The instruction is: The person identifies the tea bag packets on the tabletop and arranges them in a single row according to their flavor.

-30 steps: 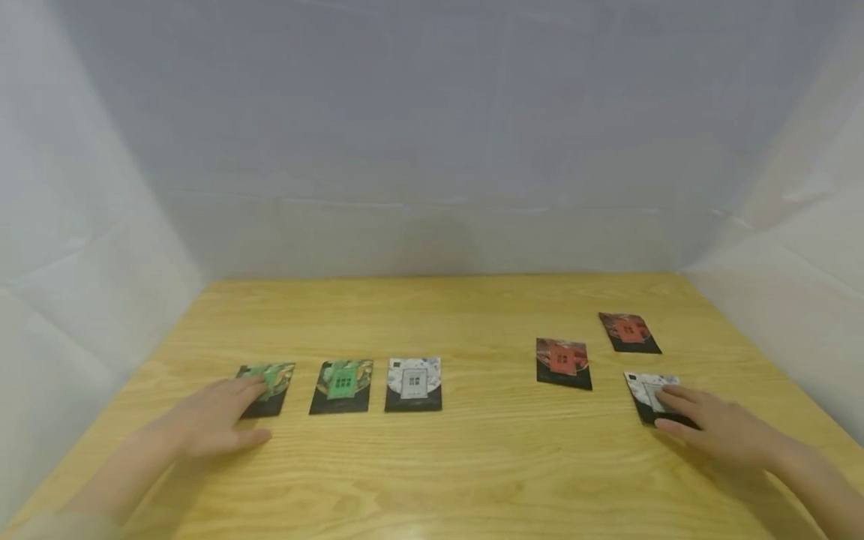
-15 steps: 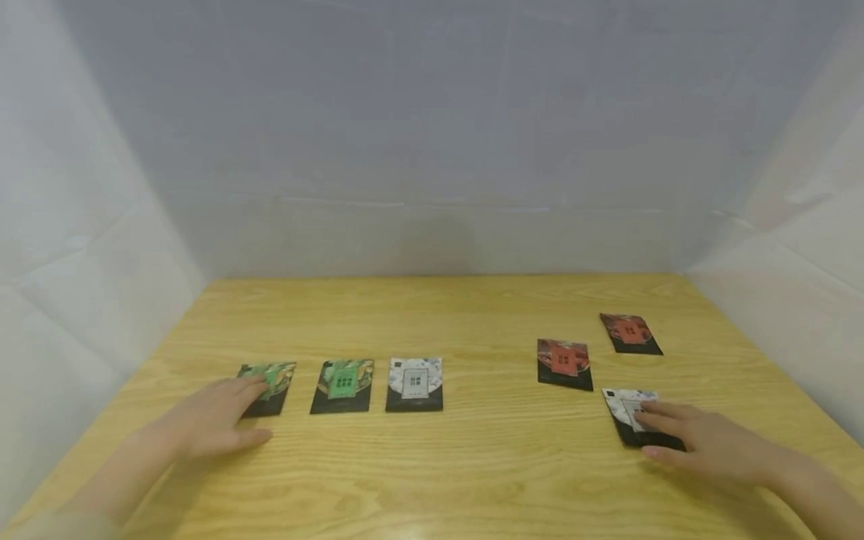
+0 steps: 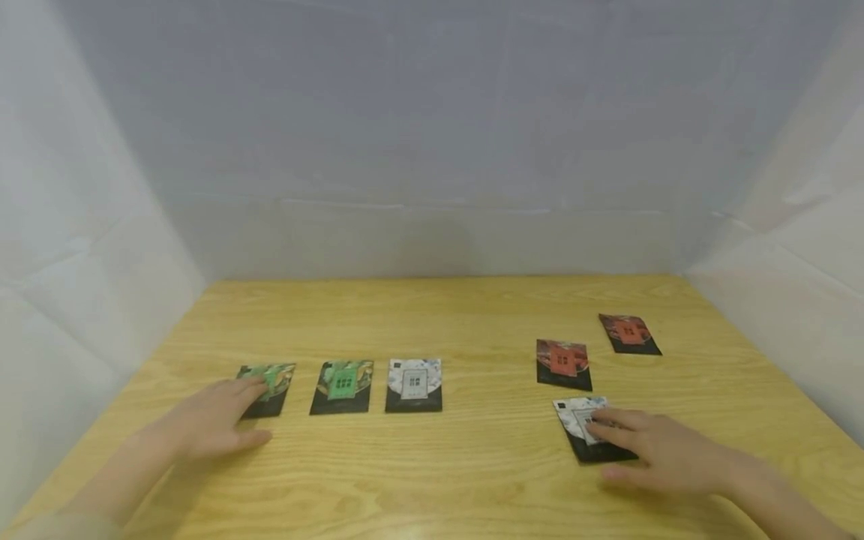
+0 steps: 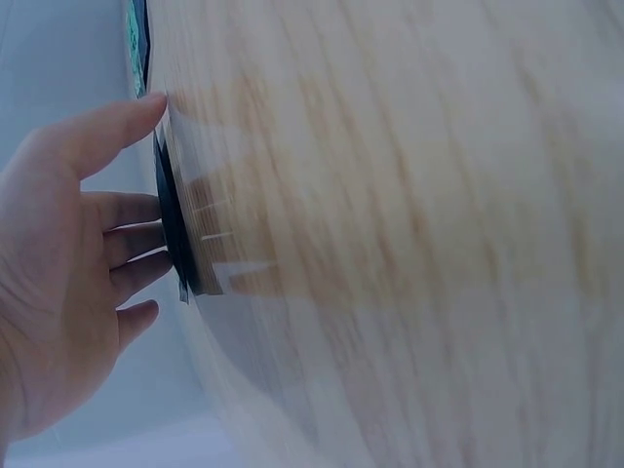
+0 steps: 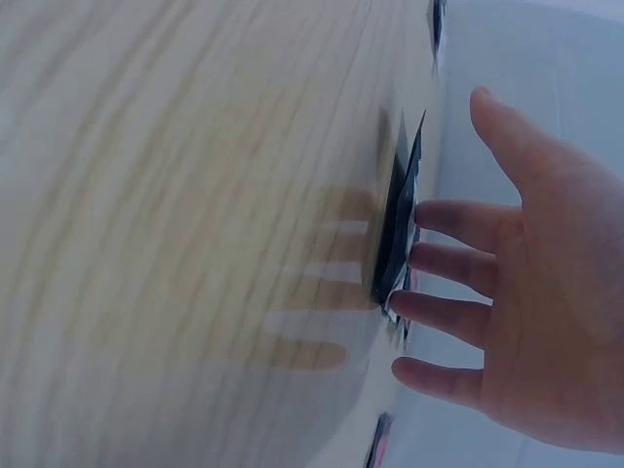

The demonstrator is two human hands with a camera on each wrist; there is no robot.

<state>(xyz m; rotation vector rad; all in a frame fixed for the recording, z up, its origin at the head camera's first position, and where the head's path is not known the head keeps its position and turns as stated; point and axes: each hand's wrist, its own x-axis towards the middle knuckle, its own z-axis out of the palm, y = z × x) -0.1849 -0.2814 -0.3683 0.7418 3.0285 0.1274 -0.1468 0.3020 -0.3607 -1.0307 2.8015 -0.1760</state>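
Note:
My left hand [image 3: 209,420] rests its fingertips on a green-and-black packet [image 3: 265,405] at the table's left, fingers straight and covering part of it. In the left wrist view that packet [image 4: 173,219] lies flat under the fingertips. With straight fingers my right hand [image 3: 664,454] presses on a white-and-black packet [image 3: 574,420], which lies tilted on the table right of centre. The right wrist view shows the packet [image 5: 398,229] edge-on under several fingertips, with the thumb off it.
Right of my left hand lie a second green packet [image 3: 342,385] and another white packet [image 3: 414,384], side by side. Two red packets, a nearer one [image 3: 563,364] and a farther one [image 3: 630,334], lie beyond my right hand. White sheeting [image 3: 432,150] walls the wooden table [image 3: 432,465].
My right hand has slid the white packet leftward and toward me along the table, from beside the far right to just below the nearer red packet. My left hand stays put.

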